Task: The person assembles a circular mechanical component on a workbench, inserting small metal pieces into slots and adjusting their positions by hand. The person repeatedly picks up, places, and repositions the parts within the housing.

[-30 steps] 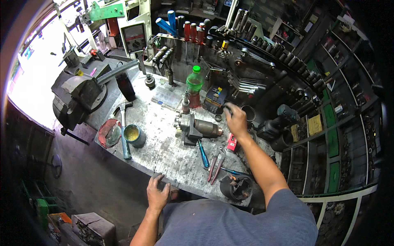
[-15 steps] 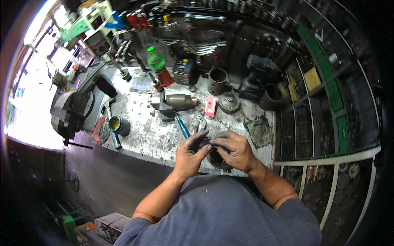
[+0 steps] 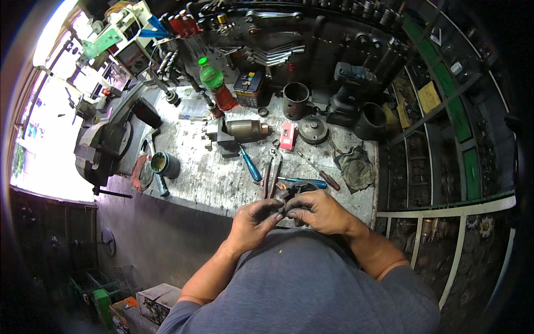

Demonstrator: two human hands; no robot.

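At the near edge of the worktop [image 3: 214,192], fingers of our left hand [image 3: 251,224] and right hand [image 3: 324,214] pinch a small dark part [image 3: 284,210], mostly hidden; we judge it light, stiff, perhaps greasy, best held by opposite edges.

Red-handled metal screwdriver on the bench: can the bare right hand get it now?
Probably yes: nothing appears to cover the screwdriver, which lies just beyond the right hand, though that hand looks occupied.
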